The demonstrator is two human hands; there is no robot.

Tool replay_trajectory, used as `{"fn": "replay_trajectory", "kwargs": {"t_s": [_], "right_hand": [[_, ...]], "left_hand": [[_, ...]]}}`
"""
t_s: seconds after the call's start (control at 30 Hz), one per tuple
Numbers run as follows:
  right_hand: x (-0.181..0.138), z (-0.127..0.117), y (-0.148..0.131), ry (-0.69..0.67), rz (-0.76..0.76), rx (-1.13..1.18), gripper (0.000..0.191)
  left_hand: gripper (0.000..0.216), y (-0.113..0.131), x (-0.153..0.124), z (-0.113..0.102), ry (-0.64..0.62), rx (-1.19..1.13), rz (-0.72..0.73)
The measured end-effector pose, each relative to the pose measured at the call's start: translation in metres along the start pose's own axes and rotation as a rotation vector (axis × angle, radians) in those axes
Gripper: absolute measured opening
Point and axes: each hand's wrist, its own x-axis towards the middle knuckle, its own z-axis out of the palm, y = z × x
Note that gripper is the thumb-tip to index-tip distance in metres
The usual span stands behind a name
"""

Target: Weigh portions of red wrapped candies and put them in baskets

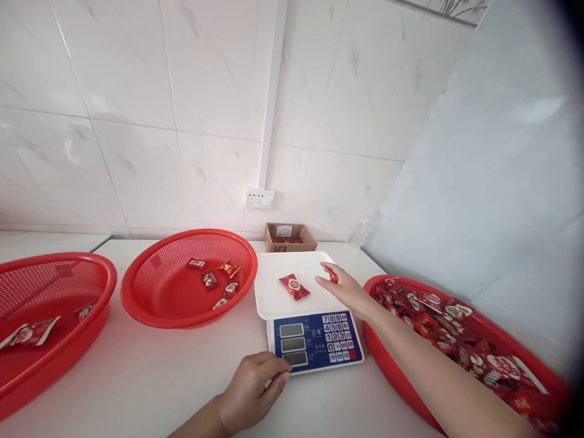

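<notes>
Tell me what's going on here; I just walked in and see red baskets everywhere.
A person stands at a white counter with an electronic scale. Their right hand holds a small red sweet over the scale's white tray, where one wrapped sweet already lies. Their left hand rests at the scale's front corner. The right basket is full of sweets; the middle basket holds a few.

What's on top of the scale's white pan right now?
One red wrapped candy lies on the scale pan. The right hand hovers over its edge, pinching a second candy; the pan beneath the hand is hidden.
</notes>
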Motion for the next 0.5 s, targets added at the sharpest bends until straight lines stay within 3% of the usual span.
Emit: {"fn": "replay_trajectory", "kwargs": {"t_s": [0.13, 0.27, 0.37, 0.5], "right_hand": [[0.0, -0.005, -0.003, 0.013, -0.033, -0.04, 0.064], [-0.005, -0.021, 0.001, 0.097, -0.004, -0.014, 0.061], [-0.013, -0.046, 0.019, 0.142, 0.025, -0.094, 0.06], [-0.029, -0.094, 0.064, 0.203, 0.046, -0.358, 0.054]], "left_hand": [[0.022, 0.0, 0.0, 0.0, 0.0, 0.009, 0.015], [0.021, -0.001, 0.001, -0.002, 0.015, 0.02, 0.019], [0.019, -0.002, 0.001, -0.002, -0.005, 0.018, 0.012], [0.018, -0.005, 0.0, -0.001, -0.013, -0.004, 0.025]]}}
